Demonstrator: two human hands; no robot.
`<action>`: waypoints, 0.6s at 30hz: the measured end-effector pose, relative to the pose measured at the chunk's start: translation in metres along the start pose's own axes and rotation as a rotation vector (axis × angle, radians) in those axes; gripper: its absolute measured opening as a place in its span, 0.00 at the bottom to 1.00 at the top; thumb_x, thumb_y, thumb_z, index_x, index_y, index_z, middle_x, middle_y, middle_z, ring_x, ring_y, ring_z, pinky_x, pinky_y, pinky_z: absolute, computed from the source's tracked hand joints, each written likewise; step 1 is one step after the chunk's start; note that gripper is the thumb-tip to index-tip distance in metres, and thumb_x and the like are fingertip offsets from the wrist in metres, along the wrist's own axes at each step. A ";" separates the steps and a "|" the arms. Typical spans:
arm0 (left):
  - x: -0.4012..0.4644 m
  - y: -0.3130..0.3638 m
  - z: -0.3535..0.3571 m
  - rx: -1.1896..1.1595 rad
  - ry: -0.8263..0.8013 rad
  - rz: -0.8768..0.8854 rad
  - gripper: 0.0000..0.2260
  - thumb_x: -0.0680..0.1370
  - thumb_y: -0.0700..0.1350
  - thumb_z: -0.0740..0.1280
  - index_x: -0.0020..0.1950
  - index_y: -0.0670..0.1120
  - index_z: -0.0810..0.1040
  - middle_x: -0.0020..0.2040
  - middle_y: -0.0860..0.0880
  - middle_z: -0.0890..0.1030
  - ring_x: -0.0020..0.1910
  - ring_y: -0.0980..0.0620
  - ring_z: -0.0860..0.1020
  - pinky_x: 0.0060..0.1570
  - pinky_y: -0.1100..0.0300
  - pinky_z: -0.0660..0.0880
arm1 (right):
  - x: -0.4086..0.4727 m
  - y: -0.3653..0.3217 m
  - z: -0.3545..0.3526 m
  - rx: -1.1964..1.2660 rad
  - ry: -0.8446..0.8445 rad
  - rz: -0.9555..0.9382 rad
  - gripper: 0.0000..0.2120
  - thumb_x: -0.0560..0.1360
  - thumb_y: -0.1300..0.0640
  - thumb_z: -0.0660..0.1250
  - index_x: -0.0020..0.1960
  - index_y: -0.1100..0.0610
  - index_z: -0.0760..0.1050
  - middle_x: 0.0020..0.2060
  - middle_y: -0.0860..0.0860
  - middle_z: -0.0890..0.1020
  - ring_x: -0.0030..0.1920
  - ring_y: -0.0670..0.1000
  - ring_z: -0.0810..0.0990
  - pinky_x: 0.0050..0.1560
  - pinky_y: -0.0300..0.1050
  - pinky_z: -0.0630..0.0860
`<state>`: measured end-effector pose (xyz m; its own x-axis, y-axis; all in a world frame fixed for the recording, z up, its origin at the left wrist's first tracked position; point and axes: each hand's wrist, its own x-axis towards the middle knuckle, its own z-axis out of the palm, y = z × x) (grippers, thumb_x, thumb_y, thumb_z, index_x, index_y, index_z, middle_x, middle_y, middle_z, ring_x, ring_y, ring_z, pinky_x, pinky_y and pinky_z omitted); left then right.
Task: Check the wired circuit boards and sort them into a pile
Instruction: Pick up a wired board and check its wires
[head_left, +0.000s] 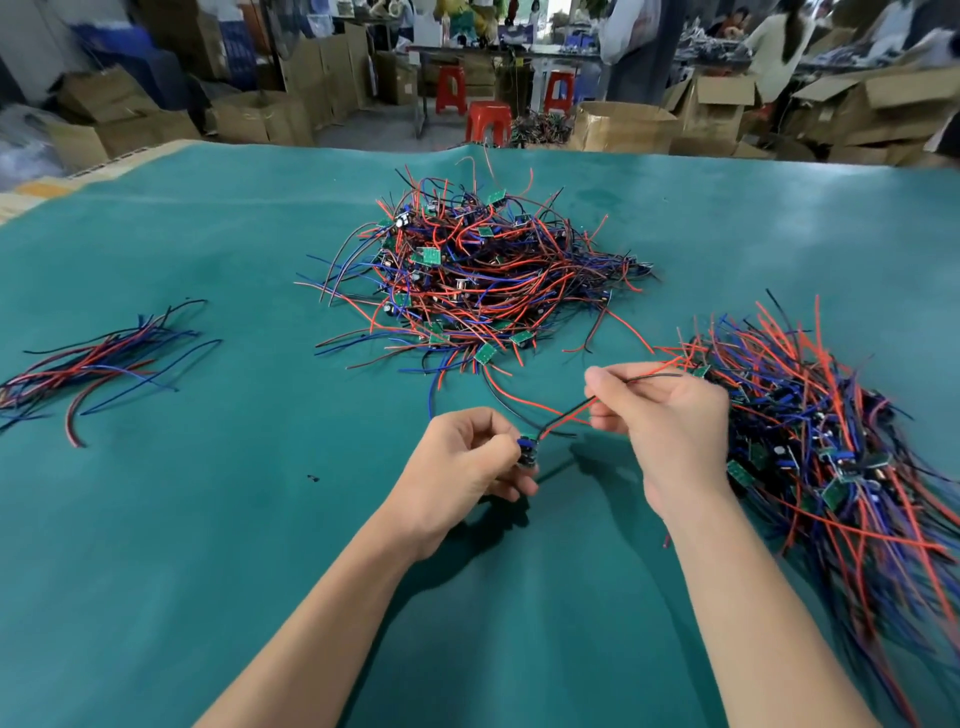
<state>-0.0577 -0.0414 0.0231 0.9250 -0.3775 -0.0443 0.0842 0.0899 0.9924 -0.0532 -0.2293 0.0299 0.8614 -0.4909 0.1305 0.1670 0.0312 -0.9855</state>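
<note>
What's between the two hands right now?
In the head view, a red and a black wire span the gap, running from the small board pinched in the left hand up to the right hand, above the green mat.

Two bare forearms extending from 6 o'clock toward 12 o'clock, left hand (460, 460) at centre, fingers curled, thumb and fingertips pinching, right hand (670, 415) at 2 o'clock of it, raised slightly higher, fingers curled in a pinch grip, hands apart.

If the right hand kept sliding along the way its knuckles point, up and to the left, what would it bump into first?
Probably the big tangled pile mid-table: the right hand points toward its near edge, with bare mat between. Depth is uncertain.
</note>
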 end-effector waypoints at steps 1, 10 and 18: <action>0.000 0.000 0.000 0.004 -0.026 -0.002 0.01 0.71 0.39 0.64 0.41 0.42 0.73 0.33 0.47 0.82 0.30 0.50 0.81 0.31 0.64 0.75 | 0.004 0.000 -0.005 0.004 0.041 -0.013 0.04 0.73 0.64 0.77 0.42 0.62 0.83 0.31 0.55 0.85 0.28 0.50 0.81 0.32 0.39 0.79; 0.002 -0.001 -0.004 -0.111 0.018 -0.042 0.02 0.71 0.40 0.65 0.41 0.43 0.74 0.37 0.43 0.81 0.32 0.50 0.81 0.33 0.64 0.76 | 0.017 -0.009 -0.030 0.105 0.529 -0.106 0.04 0.79 0.56 0.71 0.47 0.56 0.80 0.37 0.54 0.85 0.37 0.52 0.86 0.48 0.54 0.84; 0.002 -0.001 -0.002 -0.101 0.005 0.045 0.07 0.80 0.37 0.65 0.44 0.44 0.79 0.40 0.39 0.82 0.37 0.50 0.81 0.38 0.63 0.76 | -0.067 -0.021 0.029 -0.436 -0.238 -0.054 0.14 0.68 0.38 0.74 0.43 0.48 0.84 0.36 0.41 0.86 0.37 0.42 0.85 0.44 0.50 0.83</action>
<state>-0.0546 -0.0403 0.0214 0.9305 -0.3663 -0.0007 0.0791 0.1992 0.9768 -0.1011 -0.1720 0.0454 0.9512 -0.2676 0.1538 0.0421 -0.3811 -0.9236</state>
